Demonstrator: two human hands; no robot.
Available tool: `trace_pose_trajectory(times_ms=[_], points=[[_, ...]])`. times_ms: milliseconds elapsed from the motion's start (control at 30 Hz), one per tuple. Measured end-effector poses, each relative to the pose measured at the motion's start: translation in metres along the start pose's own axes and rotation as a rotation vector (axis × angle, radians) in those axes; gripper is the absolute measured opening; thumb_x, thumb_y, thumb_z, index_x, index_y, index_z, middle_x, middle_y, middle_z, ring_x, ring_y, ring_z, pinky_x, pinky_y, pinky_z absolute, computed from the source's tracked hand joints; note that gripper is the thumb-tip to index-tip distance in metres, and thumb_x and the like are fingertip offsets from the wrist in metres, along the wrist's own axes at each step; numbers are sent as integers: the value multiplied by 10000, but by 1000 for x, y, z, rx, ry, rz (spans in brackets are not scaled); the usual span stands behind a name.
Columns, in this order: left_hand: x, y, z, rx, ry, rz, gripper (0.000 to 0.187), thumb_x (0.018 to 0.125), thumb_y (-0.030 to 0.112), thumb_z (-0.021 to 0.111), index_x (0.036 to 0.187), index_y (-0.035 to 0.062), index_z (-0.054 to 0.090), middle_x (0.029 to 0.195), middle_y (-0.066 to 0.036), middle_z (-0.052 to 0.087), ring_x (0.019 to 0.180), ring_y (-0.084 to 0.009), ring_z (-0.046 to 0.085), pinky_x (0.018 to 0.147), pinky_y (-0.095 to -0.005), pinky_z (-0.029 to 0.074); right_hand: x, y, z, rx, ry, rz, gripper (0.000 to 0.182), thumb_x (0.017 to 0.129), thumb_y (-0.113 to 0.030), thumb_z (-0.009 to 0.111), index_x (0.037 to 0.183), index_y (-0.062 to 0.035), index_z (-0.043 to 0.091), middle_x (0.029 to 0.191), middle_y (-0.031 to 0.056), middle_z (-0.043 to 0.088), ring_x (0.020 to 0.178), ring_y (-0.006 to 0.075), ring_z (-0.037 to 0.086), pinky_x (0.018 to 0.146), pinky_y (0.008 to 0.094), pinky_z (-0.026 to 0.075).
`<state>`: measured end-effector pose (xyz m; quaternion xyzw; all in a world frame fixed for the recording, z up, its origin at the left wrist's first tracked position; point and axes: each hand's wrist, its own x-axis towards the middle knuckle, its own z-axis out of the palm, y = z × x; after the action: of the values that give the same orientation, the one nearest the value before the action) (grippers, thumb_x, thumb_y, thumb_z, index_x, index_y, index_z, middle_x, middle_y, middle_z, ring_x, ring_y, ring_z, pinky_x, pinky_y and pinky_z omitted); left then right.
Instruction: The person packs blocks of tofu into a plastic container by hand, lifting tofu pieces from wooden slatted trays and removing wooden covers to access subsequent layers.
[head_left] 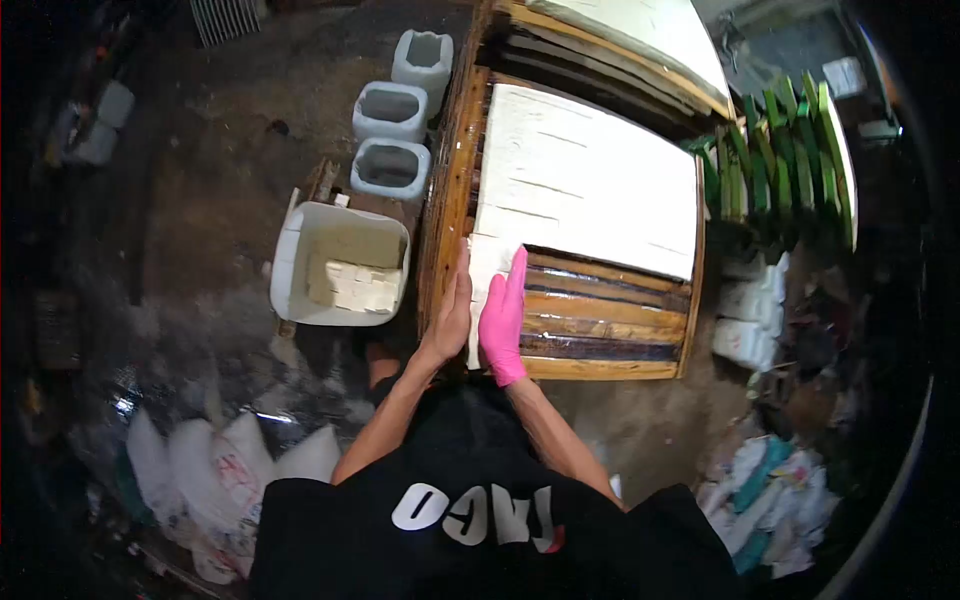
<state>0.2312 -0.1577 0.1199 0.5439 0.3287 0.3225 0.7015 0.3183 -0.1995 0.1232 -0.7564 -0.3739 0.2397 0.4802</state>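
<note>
Dark, damp-looking floor (220,250) surrounds a wooden slatted rack (605,305), on whose near left edge a white strip (485,262) lies lengthwise between two hands. Bare and straight-fingered, the left hand (448,318) lies along the strip's outer side; the right hand (505,318), in a pink glove, is likewise extended along its inner side, neither one clenched. How firmly they press cannot be told. Beyond the fingertips spreads a broad white slab (590,170) marked with short dark slits; whether the strip is fully separate from it is unclear. Left of the rack stands a cut-open white tub (287,265) with pale blocks (362,287) grouped on its bottom, toward the near side. Farther along, three cut-open jugs (391,131) stand in a row beside the rack; their insides look grey, and what they hold, if anything, cannot be made out. Another white slab (640,32) tops the far stack, green slatted pieces (775,165) lean to the right, and plump white sacks (205,470) sit at lower left.
</note>
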Motion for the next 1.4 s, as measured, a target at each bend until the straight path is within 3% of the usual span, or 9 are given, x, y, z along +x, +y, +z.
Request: trace_pose_trajectory(times_ms=[133,200,433,600,667,767,933,1167,1400], points=[[7,5,8,-32,48,-47,694,1015,479,120,1476,-40,105,1552,-171,126,1444,-248,89,1161,-317,68,31,0,-23,618,93,386,477,977,-221,468,1367,44,396,1296,168,522,1181,223,507,984,322,397],[7,12,14,-112,45,-67,702,1012,493,114,1478,-32,117,1549,-179,137,1442,-252,103,1161,-321,80,57,7,-42,716,-354,649,388,951,-241,549,1264,-14,521,1159,68,610,1026,140,584,883,277,465],[-47,75,40,361,89,8,614,1020,334,312,1476,-38,138,1538,-206,164,1439,-270,127,1158,-339,107,33,19,-108,744,-518,576,341,856,-113,665,1169,2,597,1107,77,653,982,135,623,838,285,497],[-86,23,38,662,-58,-26,1175,710,47,768,1470,-2,-126,1557,-224,-19,1447,-305,35,1158,-375,113,-12,33,-104,469,-386,483,299,830,-112,683,1101,5,633,985,60,685,860,122,635,769,278,509],[-85,6,39,650,-35,72,1156,683,2,741,1480,9,-95,1558,-218,-43,1448,-321,22,1160,-366,120,-19,28,-93,345,-375,391,312,821,-138,700,1091,4,636,938,53,690,840,105,626,750,274,505],[-80,9,33,622,-22,59,1132,677,-14,730,1485,9,-62,1558,-218,-26,1446,-329,46,1158,-352,134,-20,34,-93,431,-437,411,308,819,-107,694,1096,13,634,942,41,689,833,100,626,747,269,507],[-81,6,28,528,50,27,1095,670,-34,746,1499,20,32,1551,-197,146,1423,-271,196,1124,-333,236,7,19,-109,1006,-692,792,601,952,-506,439,1323,-36,487,1284,118,560,1163,211,542,1016,348,390],[-79,5,12,422,48,256,1091,672,-30,766,1497,21,54,1546,-222,127,1431,-330,164,1144,-366,198,17,0,-101,920,-767,582,551,949,-341,374,1344,36,447,1328,152,527,1198,256,532,1032,385,401],[-57,91,-85,672,-154,263,1021,713,135,776,1482,-4,119,1528,-276,106,1422,-407,127,1136,-440,198,19,-72,-13,1477,-765,911,785,855,-484,359,1428,49,307,1433,196,398,1285,312,445,1098,397,314]])
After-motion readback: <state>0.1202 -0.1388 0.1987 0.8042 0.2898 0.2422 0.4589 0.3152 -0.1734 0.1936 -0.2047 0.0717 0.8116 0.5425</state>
